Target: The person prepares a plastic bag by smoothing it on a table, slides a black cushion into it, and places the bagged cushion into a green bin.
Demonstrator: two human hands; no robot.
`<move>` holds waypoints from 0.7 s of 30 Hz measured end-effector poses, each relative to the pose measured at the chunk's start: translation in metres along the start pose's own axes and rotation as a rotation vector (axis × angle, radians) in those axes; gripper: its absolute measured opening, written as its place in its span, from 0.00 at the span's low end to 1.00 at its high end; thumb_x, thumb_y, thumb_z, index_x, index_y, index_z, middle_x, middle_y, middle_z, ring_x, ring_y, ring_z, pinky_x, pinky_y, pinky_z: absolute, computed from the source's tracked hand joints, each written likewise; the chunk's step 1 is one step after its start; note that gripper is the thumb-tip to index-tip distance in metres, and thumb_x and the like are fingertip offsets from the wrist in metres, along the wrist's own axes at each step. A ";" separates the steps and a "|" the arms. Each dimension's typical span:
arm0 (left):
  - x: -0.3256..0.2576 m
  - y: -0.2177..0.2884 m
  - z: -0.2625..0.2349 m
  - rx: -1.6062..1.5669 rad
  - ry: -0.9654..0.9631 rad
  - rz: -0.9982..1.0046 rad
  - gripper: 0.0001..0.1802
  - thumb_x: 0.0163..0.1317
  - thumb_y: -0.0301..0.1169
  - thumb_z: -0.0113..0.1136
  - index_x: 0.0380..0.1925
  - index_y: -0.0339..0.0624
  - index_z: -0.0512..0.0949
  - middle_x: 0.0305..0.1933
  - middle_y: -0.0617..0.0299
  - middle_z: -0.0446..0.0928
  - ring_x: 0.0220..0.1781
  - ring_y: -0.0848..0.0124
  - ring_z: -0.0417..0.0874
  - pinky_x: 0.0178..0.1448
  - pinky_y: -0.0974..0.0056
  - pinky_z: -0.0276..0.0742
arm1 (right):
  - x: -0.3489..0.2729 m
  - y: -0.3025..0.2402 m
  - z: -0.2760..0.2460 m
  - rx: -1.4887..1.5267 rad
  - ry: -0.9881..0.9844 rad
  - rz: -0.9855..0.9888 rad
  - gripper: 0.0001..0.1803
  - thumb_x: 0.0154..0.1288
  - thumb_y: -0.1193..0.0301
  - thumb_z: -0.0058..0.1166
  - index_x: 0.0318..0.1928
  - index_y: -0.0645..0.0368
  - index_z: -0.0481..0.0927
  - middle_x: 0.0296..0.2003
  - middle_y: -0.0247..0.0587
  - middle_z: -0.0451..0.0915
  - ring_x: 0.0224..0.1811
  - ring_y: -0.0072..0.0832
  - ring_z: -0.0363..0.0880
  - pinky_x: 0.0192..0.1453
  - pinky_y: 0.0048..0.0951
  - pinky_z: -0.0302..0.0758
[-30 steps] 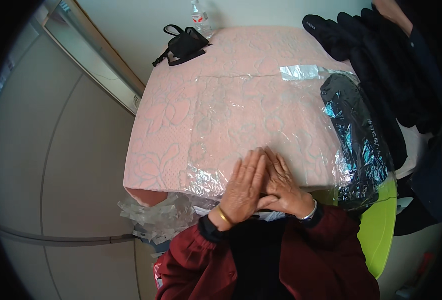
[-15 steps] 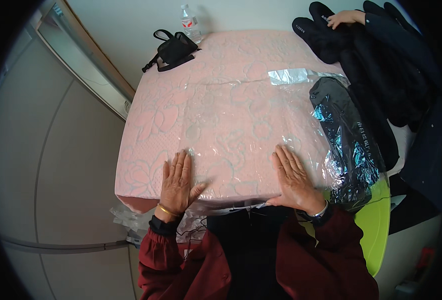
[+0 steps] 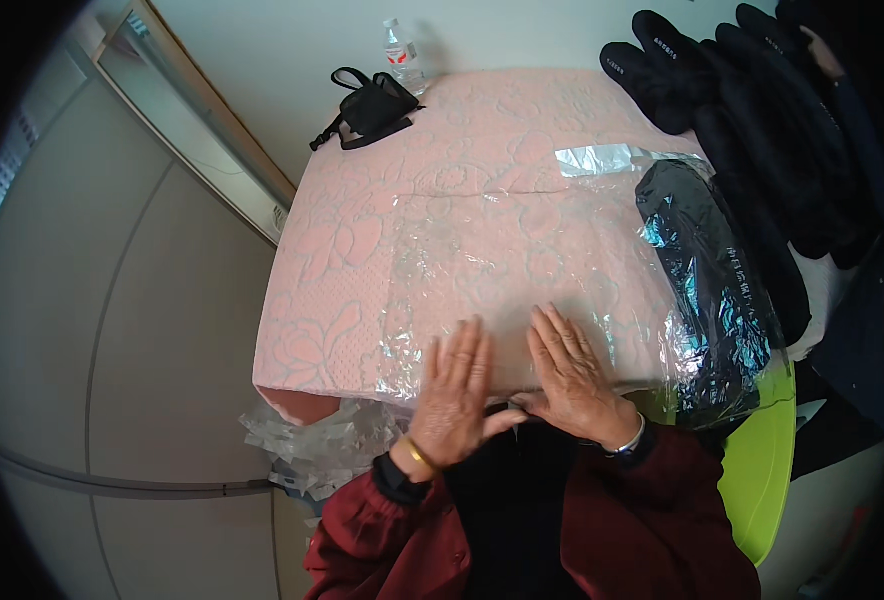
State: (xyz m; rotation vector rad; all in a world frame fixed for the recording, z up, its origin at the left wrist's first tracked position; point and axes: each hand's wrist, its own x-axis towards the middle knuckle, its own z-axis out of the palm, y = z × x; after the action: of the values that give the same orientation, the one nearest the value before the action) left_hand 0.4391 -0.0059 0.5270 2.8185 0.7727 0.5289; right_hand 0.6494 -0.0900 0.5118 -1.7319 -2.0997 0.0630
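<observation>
The bag (image 3: 512, 240), clear and thin, lies flat on the pink cloth (image 3: 322, 260), which reaches out past its left and far sides. At the bag's right end is 1 dark sock (image 3: 707, 290), lying lengthwise under shiny film.

From where I stand, both hands are palm down at the bag's near edge. The left hand (image 3: 452, 380) is blurred, fingers loosely together, thumb out toward the right hand (image 3: 574, 375), which is flat with its fingers a little spread. Neither pinches anything; whether the left presses the film or skims above it, I cannot tell.

My worry is the film: a palm dragging sideways could ruck it up or pull the bag askew, and a hard push toward the right could shift the sock. The near edge, with the hands right over it, could fold under.

A silvery strip (image 3: 594, 160) lies at the bag's far right corner. Past the bag to the right are piled socks (image 3: 762, 140), with a co-worker (image 3: 852, 340) beside them. Beyond its far left corner sit a black pouch (image 3: 377, 108) and 1 bottle (image 3: 399, 58). Crumpled plastic (image 3: 327, 440) lies below the bag's near left corner.
</observation>
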 end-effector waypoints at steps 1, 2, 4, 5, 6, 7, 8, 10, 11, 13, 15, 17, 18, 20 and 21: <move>0.011 0.009 0.011 0.010 0.004 -0.012 0.58 0.62 0.68 0.52 0.74 0.26 0.55 0.81 0.39 0.49 0.82 0.46 0.52 0.81 0.38 0.43 | 0.002 -0.001 0.009 -0.067 -0.008 -0.049 0.52 0.63 0.47 0.61 0.72 0.76 0.58 0.75 0.63 0.54 0.81 0.54 0.47 0.83 0.53 0.45; 0.019 0.013 0.025 -0.066 0.000 0.031 0.58 0.63 0.68 0.51 0.75 0.26 0.54 0.81 0.38 0.50 0.82 0.45 0.52 0.81 0.38 0.42 | 0.003 -0.001 0.017 -0.135 -0.016 -0.096 0.53 0.63 0.45 0.60 0.72 0.76 0.58 0.75 0.64 0.54 0.81 0.54 0.47 0.83 0.53 0.45; 0.026 0.004 0.036 -0.147 -0.001 0.081 0.57 0.64 0.67 0.51 0.75 0.26 0.54 0.80 0.37 0.51 0.82 0.44 0.52 0.81 0.39 0.41 | 0.007 0.004 0.018 -0.210 -0.024 -0.138 0.55 0.63 0.43 0.58 0.72 0.77 0.57 0.75 0.65 0.55 0.81 0.54 0.48 0.82 0.54 0.45; 0.022 -0.007 0.033 -0.078 -0.012 0.057 0.57 0.64 0.67 0.50 0.75 0.26 0.54 0.80 0.37 0.52 0.82 0.44 0.52 0.81 0.39 0.42 | 0.007 0.006 0.011 -0.138 -0.047 -0.099 0.55 0.63 0.43 0.58 0.73 0.77 0.56 0.76 0.64 0.53 0.81 0.54 0.47 0.83 0.53 0.44; 0.018 -0.018 0.029 -0.016 -0.026 0.042 0.56 0.65 0.67 0.50 0.75 0.26 0.55 0.80 0.37 0.53 0.82 0.45 0.52 0.81 0.40 0.42 | 0.005 0.010 0.001 -0.072 -0.072 -0.050 0.55 0.64 0.43 0.57 0.73 0.76 0.55 0.76 0.64 0.52 0.81 0.53 0.46 0.83 0.53 0.44; 0.011 -0.028 0.026 0.044 -0.043 0.023 0.56 0.65 0.67 0.49 0.74 0.26 0.55 0.79 0.37 0.53 0.82 0.45 0.53 0.81 0.40 0.42 | 0.000 0.012 -0.004 0.000 -0.100 0.000 0.55 0.65 0.43 0.57 0.74 0.76 0.53 0.77 0.63 0.50 0.82 0.53 0.45 0.83 0.52 0.43; 0.005 -0.041 0.021 0.033 -0.043 0.031 0.56 0.65 0.67 0.49 0.74 0.26 0.55 0.79 0.37 0.53 0.82 0.45 0.53 0.81 0.40 0.42 | -0.004 0.017 -0.009 -0.007 -0.104 0.011 0.55 0.65 0.43 0.57 0.74 0.76 0.53 0.77 0.63 0.50 0.82 0.53 0.45 0.83 0.52 0.43; -0.006 -0.072 0.008 0.148 0.001 -0.100 0.55 0.66 0.66 0.49 0.74 0.28 0.56 0.79 0.39 0.55 0.81 0.46 0.55 0.80 0.37 0.44 | -0.009 0.028 -0.018 -0.014 -0.125 0.045 0.56 0.66 0.42 0.55 0.74 0.77 0.51 0.77 0.63 0.49 0.82 0.53 0.43 0.83 0.52 0.42; -0.008 -0.087 0.005 0.143 0.002 -0.091 0.55 0.66 0.66 0.49 0.74 0.28 0.56 0.79 0.39 0.55 0.81 0.46 0.55 0.80 0.37 0.44 | -0.009 0.032 -0.020 -0.016 -0.133 0.061 0.56 0.66 0.41 0.54 0.75 0.77 0.50 0.78 0.63 0.48 0.82 0.52 0.43 0.83 0.51 0.41; -0.014 -0.109 0.000 0.255 -0.031 -0.261 0.54 0.67 0.67 0.46 0.74 0.29 0.57 0.79 0.42 0.56 0.81 0.47 0.56 0.79 0.35 0.44 | -0.006 0.038 -0.019 -0.044 -0.125 0.067 0.56 0.66 0.41 0.53 0.75 0.77 0.50 0.78 0.63 0.48 0.82 0.52 0.43 0.83 0.51 0.41; -0.017 -0.114 -0.001 0.249 -0.039 -0.270 0.54 0.67 0.68 0.45 0.74 0.29 0.57 0.79 0.42 0.56 0.81 0.46 0.56 0.79 0.35 0.43 | -0.011 0.041 -0.017 -0.098 -0.115 0.084 0.56 0.67 0.40 0.52 0.75 0.77 0.50 0.78 0.64 0.48 0.82 0.52 0.42 0.83 0.51 0.40; -0.018 -0.114 0.000 0.249 -0.053 -0.295 0.54 0.68 0.68 0.44 0.74 0.29 0.56 0.79 0.42 0.56 0.81 0.45 0.55 0.79 0.34 0.41 | -0.017 0.042 -0.013 -0.119 -0.111 0.081 0.57 0.67 0.39 0.52 0.75 0.77 0.50 0.77 0.64 0.48 0.82 0.52 0.42 0.83 0.52 0.40; -0.017 -0.110 -0.001 0.246 -0.049 -0.280 0.54 0.68 0.68 0.44 0.74 0.29 0.56 0.79 0.42 0.56 0.81 0.45 0.55 0.79 0.34 0.41 | -0.019 0.043 -0.012 -0.143 -0.104 0.079 0.57 0.67 0.39 0.52 0.74 0.78 0.50 0.77 0.64 0.48 0.82 0.52 0.42 0.83 0.52 0.40; -0.033 -0.089 -0.008 0.210 -0.086 -0.309 0.54 0.68 0.69 0.43 0.74 0.29 0.56 0.80 0.43 0.56 0.82 0.46 0.54 0.79 0.34 0.41 | -0.029 0.041 -0.015 -0.178 -0.093 0.093 0.57 0.67 0.39 0.52 0.74 0.78 0.50 0.77 0.64 0.48 0.82 0.53 0.42 0.83 0.53 0.39; -0.044 -0.081 -0.010 0.197 -0.102 -0.334 0.54 0.68 0.69 0.42 0.74 0.30 0.56 0.80 0.43 0.56 0.82 0.47 0.53 0.79 0.33 0.40 | -0.039 0.032 -0.018 -0.146 -0.105 0.092 0.56 0.67 0.40 0.53 0.74 0.78 0.52 0.77 0.64 0.49 0.82 0.53 0.43 0.83 0.54 0.40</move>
State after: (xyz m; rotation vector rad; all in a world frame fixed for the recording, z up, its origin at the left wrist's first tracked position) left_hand 0.3626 0.0408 0.5029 2.7709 1.3037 0.2650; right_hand 0.6907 -0.1238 0.5077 -1.9504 -2.1445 0.0282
